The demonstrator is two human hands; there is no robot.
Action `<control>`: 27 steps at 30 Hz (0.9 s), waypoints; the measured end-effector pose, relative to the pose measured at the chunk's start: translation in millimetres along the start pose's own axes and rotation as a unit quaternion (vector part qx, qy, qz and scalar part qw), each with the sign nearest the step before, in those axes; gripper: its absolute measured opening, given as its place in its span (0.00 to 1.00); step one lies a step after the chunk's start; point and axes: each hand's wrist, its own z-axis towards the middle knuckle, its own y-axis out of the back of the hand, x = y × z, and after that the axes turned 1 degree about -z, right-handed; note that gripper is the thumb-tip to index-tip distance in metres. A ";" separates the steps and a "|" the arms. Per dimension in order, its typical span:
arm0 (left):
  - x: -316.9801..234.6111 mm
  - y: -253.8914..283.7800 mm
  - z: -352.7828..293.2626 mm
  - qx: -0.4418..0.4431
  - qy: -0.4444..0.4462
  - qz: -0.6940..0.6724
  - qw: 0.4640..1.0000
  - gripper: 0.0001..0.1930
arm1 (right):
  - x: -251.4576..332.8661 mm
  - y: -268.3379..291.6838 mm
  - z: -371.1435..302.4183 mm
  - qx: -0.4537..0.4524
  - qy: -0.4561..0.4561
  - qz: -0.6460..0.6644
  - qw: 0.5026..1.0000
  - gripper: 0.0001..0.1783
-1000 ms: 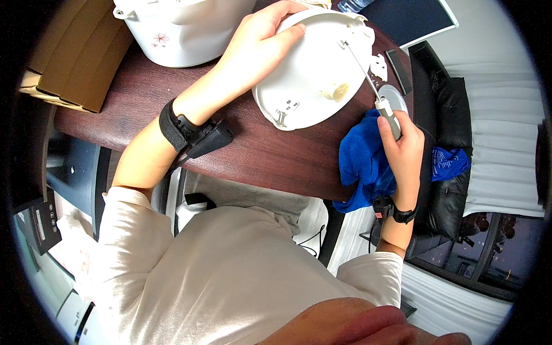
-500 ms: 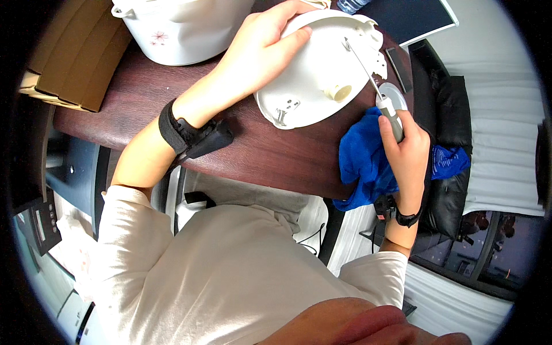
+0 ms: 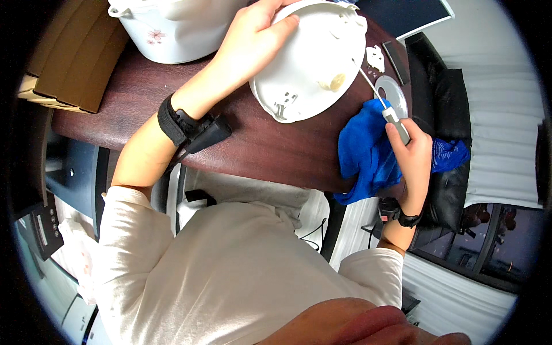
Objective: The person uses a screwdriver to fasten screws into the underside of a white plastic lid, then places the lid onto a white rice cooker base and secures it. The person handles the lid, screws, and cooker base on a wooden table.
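An oval white plastic shell (image 3: pixel 310 49) is gripped at its upper left edge by my left hand (image 3: pixel 253 46), the thumb on top and the other fingers hidden. The shell carries a short cream-coloured round post (image 3: pixel 336 81) and small metal pieces (image 3: pixel 282 109) at its near end. My right hand (image 3: pixel 415 150) is closed round the grey and white handle of a screwdriver (image 3: pixel 397 123). Its thin shaft points up and left, with the tip beside the shell's right rim; whether they touch, I cannot tell.
A crumpled blue cloth (image 3: pixel 365 146) lies by my right hand on the dark red-brown table (image 3: pixel 264 152). Beyond it are a pale round disc (image 3: pixel 393 95), a small white part (image 3: pixel 375 58) and a dark flat bar (image 3: pixel 395 62). A white tub (image 3: pixel 184 37) and cardboard boxes (image 3: pixel 80 52) stand left.
The shell has shifted left in my left hand, uncovering the small white part on the table. The screwdriver has moved right and nearer, its tip going from over the shell's inside to its right rim.
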 end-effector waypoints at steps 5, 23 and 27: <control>-14.7 4.1 0.7 0.010 -0.004 -0.019 1.000 0.13 | 6.4 13.9 -17.0 0.123 0.011 -0.006 0.992 0.10; -12.2 3.5 0.9 0.015 0.022 -0.028 0.999 0.13 | 20.8 1.4 -16.6 0.177 0.040 -0.092 0.979 0.13; -7.1 5.5 2.8 0.013 0.042 -0.023 0.999 0.13 | 16.6 -0.5 -15.9 0.164 0.051 -0.087 0.981 0.12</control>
